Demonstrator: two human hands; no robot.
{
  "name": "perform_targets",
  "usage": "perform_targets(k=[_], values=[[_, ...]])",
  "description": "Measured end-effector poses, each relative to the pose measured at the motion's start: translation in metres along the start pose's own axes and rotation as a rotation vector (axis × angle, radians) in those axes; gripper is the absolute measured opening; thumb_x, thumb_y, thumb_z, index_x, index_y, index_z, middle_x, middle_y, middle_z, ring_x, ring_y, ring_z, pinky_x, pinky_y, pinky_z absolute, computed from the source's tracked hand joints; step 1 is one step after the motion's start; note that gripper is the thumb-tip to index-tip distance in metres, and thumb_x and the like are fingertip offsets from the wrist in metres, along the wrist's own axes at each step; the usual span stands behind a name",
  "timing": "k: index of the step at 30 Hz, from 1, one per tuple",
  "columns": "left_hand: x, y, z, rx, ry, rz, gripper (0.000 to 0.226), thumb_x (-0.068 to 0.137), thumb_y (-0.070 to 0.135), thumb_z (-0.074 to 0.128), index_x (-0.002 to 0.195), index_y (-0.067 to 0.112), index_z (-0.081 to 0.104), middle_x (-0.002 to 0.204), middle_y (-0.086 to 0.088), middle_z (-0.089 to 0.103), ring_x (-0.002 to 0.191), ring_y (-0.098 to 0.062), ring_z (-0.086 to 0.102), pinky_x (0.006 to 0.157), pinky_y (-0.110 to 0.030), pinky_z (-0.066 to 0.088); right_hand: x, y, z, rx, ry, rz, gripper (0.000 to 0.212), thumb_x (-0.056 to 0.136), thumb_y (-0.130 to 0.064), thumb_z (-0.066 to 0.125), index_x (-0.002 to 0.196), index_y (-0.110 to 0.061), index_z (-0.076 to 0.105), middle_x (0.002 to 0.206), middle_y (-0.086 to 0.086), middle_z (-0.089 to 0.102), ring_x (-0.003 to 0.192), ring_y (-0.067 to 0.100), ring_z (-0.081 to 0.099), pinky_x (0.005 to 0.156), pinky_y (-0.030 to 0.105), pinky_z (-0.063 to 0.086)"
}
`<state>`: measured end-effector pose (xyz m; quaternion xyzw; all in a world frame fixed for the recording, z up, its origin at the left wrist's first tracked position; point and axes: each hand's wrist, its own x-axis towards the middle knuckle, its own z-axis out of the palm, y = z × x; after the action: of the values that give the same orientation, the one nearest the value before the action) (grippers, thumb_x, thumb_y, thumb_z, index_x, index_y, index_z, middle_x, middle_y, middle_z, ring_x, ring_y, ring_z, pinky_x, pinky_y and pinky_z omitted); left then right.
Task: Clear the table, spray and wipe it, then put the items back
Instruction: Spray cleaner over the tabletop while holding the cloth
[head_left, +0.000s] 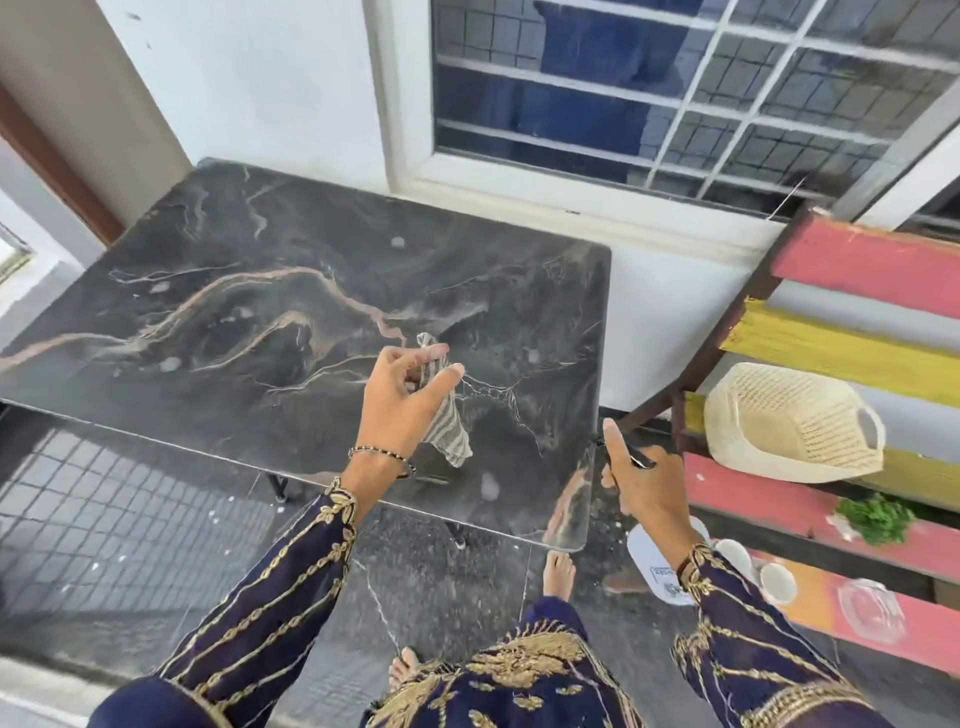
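The dark marble-patterned table (270, 312) carries several small white foam spots. My left hand (402, 402) is raised above its front right part and grips a grey striped cloth (448, 428) that hangs down from the fingers. My right hand (641, 483) hovers just past the table's right front corner and holds a white spray bottle (657, 564) by its black trigger head, with the bottle body hanging below the wrist.
A slatted bench (857, 270) painted pink and yellow stands to the right, bearing a straw basket (784, 421), green leaves (878, 519), white cups (774, 579) and a glass dish (872, 610). A barred window (675, 93) is behind the table. My bare feet are on the dark floor.
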<state>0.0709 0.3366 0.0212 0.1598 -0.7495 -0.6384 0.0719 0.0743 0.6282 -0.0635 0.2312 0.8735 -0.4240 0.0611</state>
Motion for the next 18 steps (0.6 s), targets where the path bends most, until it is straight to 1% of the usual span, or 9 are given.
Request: perform_targets(k=[1,2,4,6,8,10,12,15,18], values=[[0.006,0.002,0.012,0.002,0.006,-0.002,0.028,0.077,0.036,0.076,0.103,0.026,0.071,0.102,0.001,0.057,0.084,-0.01,0.061,0.076,-0.022,0.048,0.013,-0.002,-0.002,0.013,-0.01,0.005,0.096,0.063,-0.1,0.048,0.075,-0.008,0.07,0.057,-0.002,0.072,0.034,0.015,0.058,0.037,0.023,0.044],[0.011,0.004,0.021,0.009,0.015,-0.001,0.028,0.077,0.037,0.076,0.103,0.028,0.071,0.102,0.009,0.058,0.086,-0.007,0.062,0.076,-0.018,0.047,0.024,-0.002,-0.003,0.01,-0.016,-0.003,0.095,0.063,-0.101,0.046,0.073,-0.009,0.07,0.057,-0.002,0.073,0.034,0.014,0.059,0.039,0.026,0.047],[0.023,0.01,0.042,0.025,0.042,-0.007,0.028,0.076,0.039,0.076,0.102,0.029,0.071,0.097,0.024,0.057,0.087,-0.001,0.062,0.074,-0.012,0.045,0.053,-0.007,-0.004,-0.029,-0.002,-0.035,0.096,0.063,-0.103,0.037,0.063,-0.013,0.07,0.057,-0.002,0.072,0.044,0.011,0.065,0.059,0.035,0.059],[0.036,0.015,0.063,0.034,0.074,-0.001,0.027,0.077,0.038,0.076,0.102,0.03,0.072,0.098,0.017,0.058,0.085,-0.002,0.062,0.074,-0.014,0.045,0.084,-0.013,-0.005,-0.098,0.019,-0.052,0.097,0.063,-0.104,0.031,0.07,-0.016,0.073,0.071,0.001,0.076,0.068,0.019,0.073,0.078,0.042,0.06],[0.05,0.021,0.084,0.057,0.105,0.003,0.025,0.077,0.037,0.076,0.101,0.031,0.072,0.102,0.005,0.059,0.084,-0.006,0.061,0.074,-0.018,0.047,0.117,-0.02,-0.006,-0.105,0.021,-0.087,0.088,0.067,-0.103,0.032,0.065,-0.023,0.069,0.079,0.003,0.076,0.08,0.028,0.072,0.085,0.043,0.058],[0.06,0.024,0.099,0.064,0.122,-0.011,0.025,0.077,0.039,0.076,0.101,0.032,0.072,0.104,0.004,0.061,0.089,-0.01,0.064,0.077,-0.024,0.051,0.143,-0.027,-0.006,-0.041,0.007,-0.128,0.079,0.07,-0.099,0.037,0.053,-0.027,0.064,0.069,-0.001,0.074,0.076,0.025,0.073,0.081,0.038,0.056],[0.07,0.026,0.118,0.064,0.137,-0.025,0.025,0.077,0.041,0.076,0.101,0.034,0.072,0.106,0.006,0.061,0.094,-0.015,0.065,0.083,-0.031,0.054,0.174,-0.035,-0.008,0.009,-0.024,-0.159,0.08,0.074,-0.096,0.04,0.052,-0.023,0.065,0.059,-0.003,0.071,0.065,0.022,0.071,0.073,0.037,0.057],[0.083,0.031,0.145,0.043,0.178,-0.033,0.024,0.077,0.04,0.077,0.1,0.035,0.073,0.103,0.012,0.061,0.098,-0.017,0.064,0.089,-0.033,0.053,0.211,-0.053,-0.01,-0.073,-0.046,-0.213,0.091,0.08,-0.093,0.032,0.055,-0.012,0.063,0.053,0.001,0.065,0.057,0.026,0.065,0.066,0.037,0.055],[0.096,0.037,0.172,0.043,0.194,-0.034,0.023,0.079,0.036,0.076,0.101,0.033,0.073,0.102,0.013,0.062,0.099,-0.014,0.065,0.089,-0.031,0.052,0.247,-0.071,-0.014,-0.173,0.025,-0.268,0.08,0.088,-0.084,0.028,0.052,-0.017,0.052,0.057,-0.005,0.05,0.062,0.028,0.052,0.067,0.036,0.043]])
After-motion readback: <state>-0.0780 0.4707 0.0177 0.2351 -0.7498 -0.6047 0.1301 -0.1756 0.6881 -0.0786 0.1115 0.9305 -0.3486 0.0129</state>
